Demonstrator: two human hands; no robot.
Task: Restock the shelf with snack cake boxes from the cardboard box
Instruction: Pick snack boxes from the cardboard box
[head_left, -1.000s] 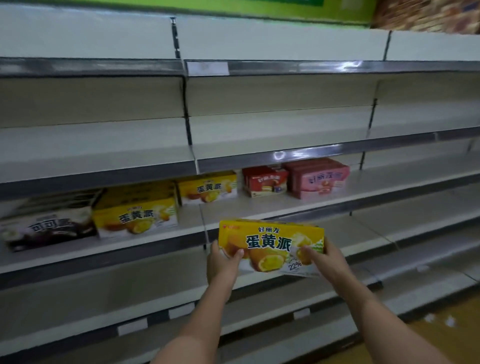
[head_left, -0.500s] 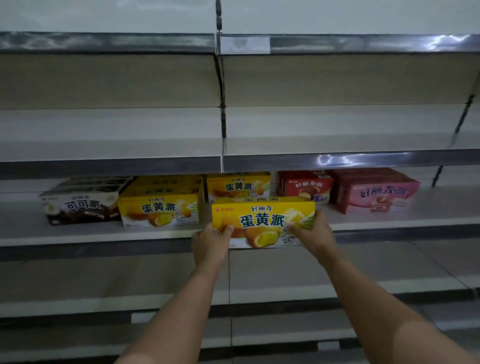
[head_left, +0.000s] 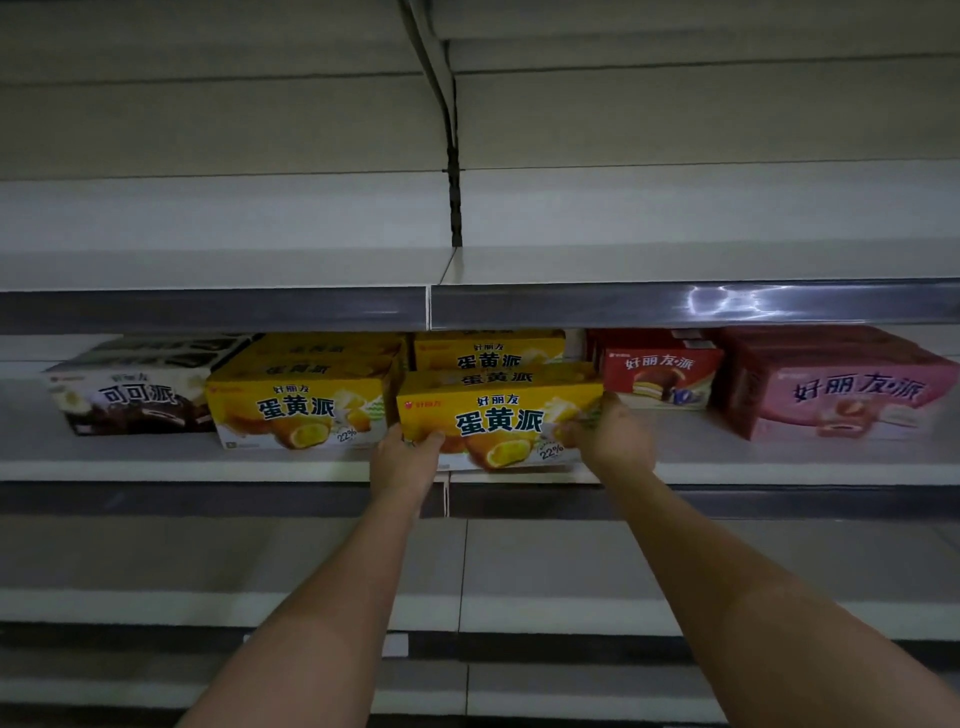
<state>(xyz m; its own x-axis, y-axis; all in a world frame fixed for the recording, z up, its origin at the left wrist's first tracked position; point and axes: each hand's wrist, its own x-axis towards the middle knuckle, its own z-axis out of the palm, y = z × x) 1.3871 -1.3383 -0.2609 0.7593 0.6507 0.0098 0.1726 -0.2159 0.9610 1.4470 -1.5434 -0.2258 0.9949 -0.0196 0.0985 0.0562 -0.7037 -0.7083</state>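
Observation:
I hold a yellow snack cake box (head_left: 498, 415) with both hands at the front of the middle shelf (head_left: 156, 470). My left hand (head_left: 402, 460) grips its lower left corner and my right hand (head_left: 610, 436) grips its right end. The box's bottom edge sits at the shelf's front lip, in front of another yellow box (head_left: 488, 353). The cardboard box is out of view.
On the same shelf stand a black cocoa-pie box (head_left: 130, 400) at far left, a stack of yellow boxes (head_left: 298, 410), a red box (head_left: 660, 376) and pink boxes (head_left: 841, 395) at right. A bare shelf (head_left: 208, 270) hangs just above with a metal front rail.
Both hands have carried the yellow box up and forward from below the shelf edge onto the shelf, in front of the rear yellow box. The view has moved closer to the shelf.

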